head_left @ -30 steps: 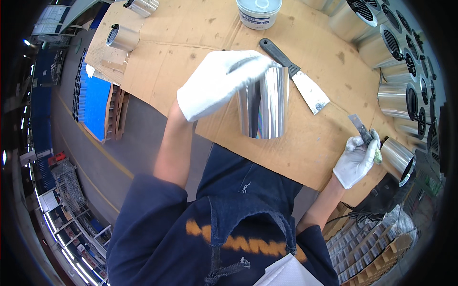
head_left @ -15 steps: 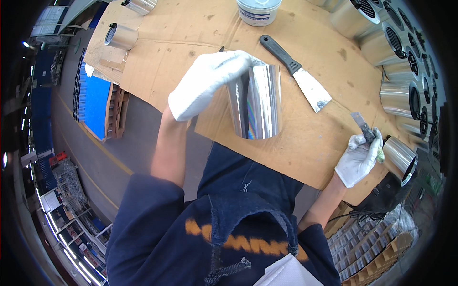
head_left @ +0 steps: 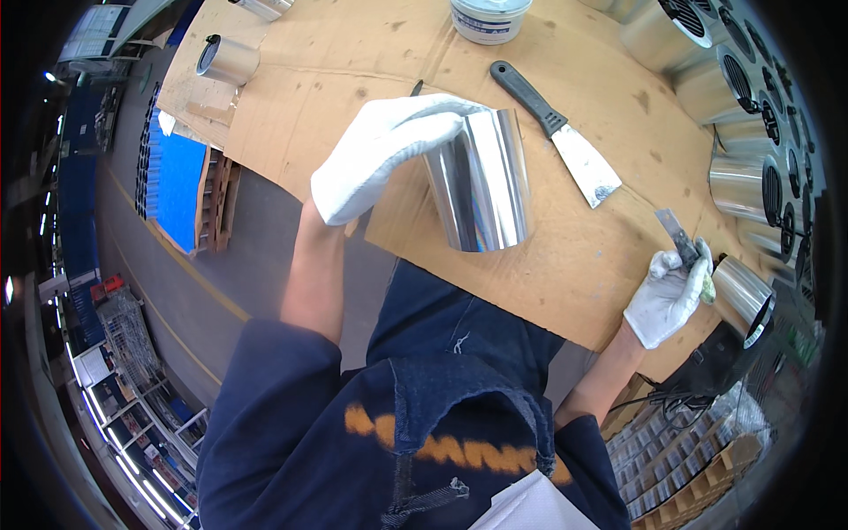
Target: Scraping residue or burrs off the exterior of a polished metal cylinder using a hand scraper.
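Observation:
My left hand point(head_left: 384, 155), in a white glove, grips the upper end of a shiny metal cylinder point(head_left: 486, 190), which it holds slightly tilted over the cardboard; its fingertips are partly hidden behind the rim. In my right hand point(head_left: 662, 296), also gloved and smudged grey at the fingers, is a small scraper point(head_left: 677, 235). Its blade points up and left, and a greenish handle end shows by the palm. A larger putty knife point(head_left: 565, 141) with a dark handle lies on the cardboard point(head_left: 309, 106), right of the cylinder. Beyond it stands a white tub point(head_left: 491, 22).
Several metal cylinders with black grilled ends point(head_left: 742, 185) are crowded along the right edge. One more metal cylinder point(head_left: 744, 296) lies beside my right hand. Another cylinder point(head_left: 228, 60) sits at the far left. A pallet with a blue sheet point(head_left: 181, 185) stands on the floor left.
The lower end of the cylinder has swung slightly right and up in my left hand. My right hand keeps hold of the scraper, nearly still. The view has shifted a little.

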A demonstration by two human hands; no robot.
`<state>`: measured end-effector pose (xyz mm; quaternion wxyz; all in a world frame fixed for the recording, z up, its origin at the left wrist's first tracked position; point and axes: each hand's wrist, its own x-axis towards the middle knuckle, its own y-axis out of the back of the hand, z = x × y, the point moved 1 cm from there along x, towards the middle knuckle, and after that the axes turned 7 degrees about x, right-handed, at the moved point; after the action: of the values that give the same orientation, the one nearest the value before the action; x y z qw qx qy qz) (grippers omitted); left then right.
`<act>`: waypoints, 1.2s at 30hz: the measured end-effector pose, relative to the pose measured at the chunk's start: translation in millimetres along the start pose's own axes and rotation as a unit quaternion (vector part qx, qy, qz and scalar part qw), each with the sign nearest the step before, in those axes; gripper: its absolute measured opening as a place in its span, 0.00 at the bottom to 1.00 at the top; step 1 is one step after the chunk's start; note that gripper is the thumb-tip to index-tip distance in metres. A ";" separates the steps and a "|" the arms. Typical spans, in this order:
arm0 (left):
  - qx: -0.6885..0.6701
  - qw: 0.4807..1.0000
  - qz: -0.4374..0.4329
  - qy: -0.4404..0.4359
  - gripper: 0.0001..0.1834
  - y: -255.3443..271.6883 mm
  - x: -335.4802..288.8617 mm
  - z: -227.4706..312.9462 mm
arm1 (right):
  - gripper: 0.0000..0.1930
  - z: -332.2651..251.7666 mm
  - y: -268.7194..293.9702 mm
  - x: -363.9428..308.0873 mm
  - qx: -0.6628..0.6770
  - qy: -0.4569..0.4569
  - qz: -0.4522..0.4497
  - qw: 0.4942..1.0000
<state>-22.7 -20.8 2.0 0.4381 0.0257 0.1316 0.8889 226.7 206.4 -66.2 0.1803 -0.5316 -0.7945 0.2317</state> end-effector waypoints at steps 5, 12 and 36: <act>-0.015 0.999 0.005 -0.052 0.16 -4.0 2.2 -6.1 | 0.14 0.5 0.3 -0.6 0.000 0.000 0.007 1.000; 0.077 0.997 -0.018 -0.024 0.17 -8.2 5.7 11.2 | 0.14 0.7 2.6 0.0 0.004 -0.003 0.000 1.000; 0.195 0.980 -0.007 -0.033 0.17 -29.6 17.3 21.4 | 0.14 0.1 -1.7 0.0 0.001 -0.001 0.024 1.000</act>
<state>-7.0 14.6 13.8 0.4347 0.1388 0.2883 0.8418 225.4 205.8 -65.2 0.1747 -0.5503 -0.7813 0.2373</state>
